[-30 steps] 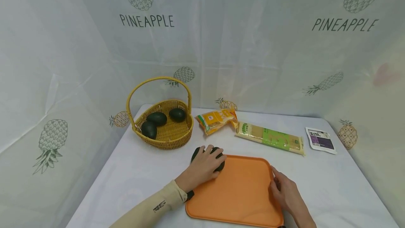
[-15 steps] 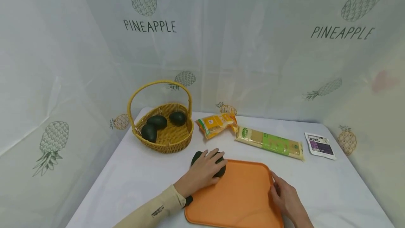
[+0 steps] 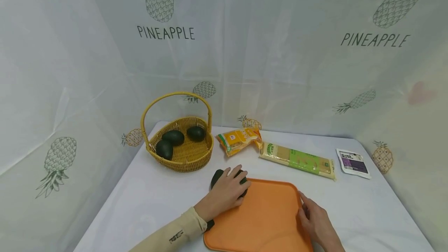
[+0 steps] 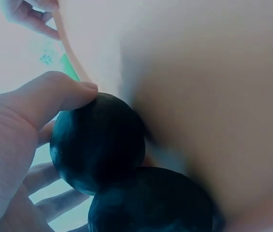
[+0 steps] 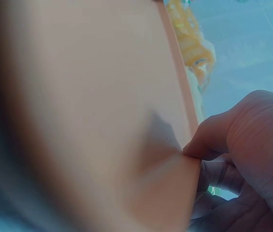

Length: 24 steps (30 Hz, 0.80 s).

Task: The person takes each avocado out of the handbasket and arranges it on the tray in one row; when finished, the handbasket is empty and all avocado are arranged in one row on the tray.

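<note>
My left hand (image 3: 225, 191) lies over two dark green avocados at the back left corner of an orange tray (image 3: 269, 215). In the left wrist view its thumb presses one avocado (image 4: 100, 145) and the fingers curl behind it. The second avocado (image 4: 151, 203) sits right against the first, near the other fingers. At the tray's right edge my right hand (image 3: 316, 219) grips the rim, thumb on top and fingers curled beneath, as the right wrist view shows.
A yellow wicker basket (image 3: 187, 166) with a tall handle holds 3 avocados at the back left. Along the back lie an orange snack bag (image 3: 238, 141), a long green-labelled packet of noodles (image 3: 297, 160) and a white and purple pouch (image 3: 353, 163).
The whole head view has slid down a little, as the head camera tilts up. Both hands keep nearly the same place on the avocados and the tray.
</note>
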### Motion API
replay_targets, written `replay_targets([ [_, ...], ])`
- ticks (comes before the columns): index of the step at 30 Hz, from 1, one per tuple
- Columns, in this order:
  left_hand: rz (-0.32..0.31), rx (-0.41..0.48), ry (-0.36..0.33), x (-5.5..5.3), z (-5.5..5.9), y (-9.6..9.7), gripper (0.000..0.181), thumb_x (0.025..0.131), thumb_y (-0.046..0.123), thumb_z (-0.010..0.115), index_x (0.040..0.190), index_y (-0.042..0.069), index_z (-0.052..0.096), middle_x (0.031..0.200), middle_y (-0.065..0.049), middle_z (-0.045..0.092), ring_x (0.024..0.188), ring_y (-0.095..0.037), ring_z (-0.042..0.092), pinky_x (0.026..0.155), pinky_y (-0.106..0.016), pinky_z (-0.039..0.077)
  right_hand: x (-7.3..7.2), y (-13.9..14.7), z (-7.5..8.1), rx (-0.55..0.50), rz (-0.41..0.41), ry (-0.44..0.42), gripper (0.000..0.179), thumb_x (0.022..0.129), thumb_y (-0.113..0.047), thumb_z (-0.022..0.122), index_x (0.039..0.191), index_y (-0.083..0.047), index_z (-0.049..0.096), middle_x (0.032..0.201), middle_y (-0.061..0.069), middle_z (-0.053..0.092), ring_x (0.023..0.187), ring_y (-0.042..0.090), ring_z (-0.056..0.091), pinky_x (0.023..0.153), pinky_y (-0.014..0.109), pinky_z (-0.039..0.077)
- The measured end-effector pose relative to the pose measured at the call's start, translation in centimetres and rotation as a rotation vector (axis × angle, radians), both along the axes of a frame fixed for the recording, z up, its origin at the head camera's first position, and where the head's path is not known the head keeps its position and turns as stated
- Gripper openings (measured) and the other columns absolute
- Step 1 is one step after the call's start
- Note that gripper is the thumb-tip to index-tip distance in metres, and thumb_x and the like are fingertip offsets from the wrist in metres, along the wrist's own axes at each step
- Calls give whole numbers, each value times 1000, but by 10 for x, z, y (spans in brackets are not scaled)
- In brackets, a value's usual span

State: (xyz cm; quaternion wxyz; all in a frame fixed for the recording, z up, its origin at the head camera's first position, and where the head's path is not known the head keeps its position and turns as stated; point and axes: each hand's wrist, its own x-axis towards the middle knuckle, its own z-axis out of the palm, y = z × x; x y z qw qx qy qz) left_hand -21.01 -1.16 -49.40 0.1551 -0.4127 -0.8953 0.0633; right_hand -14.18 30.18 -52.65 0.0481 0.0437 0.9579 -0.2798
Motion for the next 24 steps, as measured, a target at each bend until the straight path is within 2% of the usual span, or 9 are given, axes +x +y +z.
replay_targets([
  [5, 12, -1, -11, 1, 0, 0, 37, 99, 46, 75, 131, 28, 69, 151, -3, 62, 148, -29, 53, 111, -50, 54, -1, 0, 1, -7, -3, -12, 61, 100, -5, 59, 157, 10, 44, 86, 0, 57, 76, 13, 50, 61, 24, 40],
  [18, -28, 80, -48, 1, -3, 0, 51, 97, 49, 77, 141, 27, 62, 156, -5, 59, 152, -32, 50, 112, -55, 53, -2, 1, 1, 2, 5, -8, 61, 100, -5, 60, 157, 11, 44, 89, 1, 59, 78, 13, 52, 63, 24, 42],
  [24, -27, 87, -44, 1, -2, 2, 37, 100, 42, 75, 132, 26, 64, 154, -6, 59, 144, -33, 56, 107, -53, 56, -2, 0, 2, 9, 0, -2, 61, 99, -5, 60, 157, 10, 45, 88, 0, 58, 77, 13, 51, 63, 24, 41],
])
